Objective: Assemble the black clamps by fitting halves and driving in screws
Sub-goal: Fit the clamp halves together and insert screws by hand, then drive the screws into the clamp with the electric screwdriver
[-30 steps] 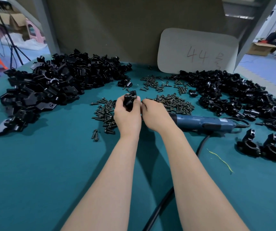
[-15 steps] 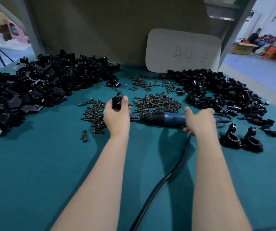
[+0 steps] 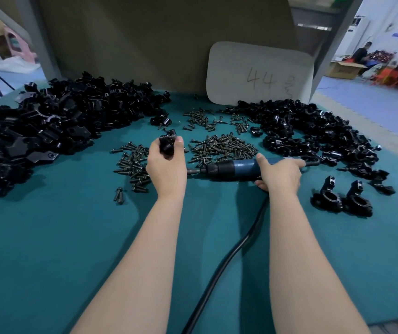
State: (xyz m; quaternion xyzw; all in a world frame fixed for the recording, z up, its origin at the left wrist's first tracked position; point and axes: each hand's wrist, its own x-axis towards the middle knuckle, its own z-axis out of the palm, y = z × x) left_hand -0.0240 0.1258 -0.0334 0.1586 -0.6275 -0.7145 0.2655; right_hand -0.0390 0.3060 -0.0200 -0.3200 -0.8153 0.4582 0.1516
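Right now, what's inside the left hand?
The left hand holds a black clamp, and the clamp's top sticks out above the hand. The hand covers the lower part of the clamp, so whether anything else is in there cannot be seen.

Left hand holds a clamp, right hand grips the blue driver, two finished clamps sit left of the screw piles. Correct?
One error: head view shows the two finished clamps right of the screw piles, past the right hand. As stated, the left hand holds a clamp and the right hand grips the blue driver.
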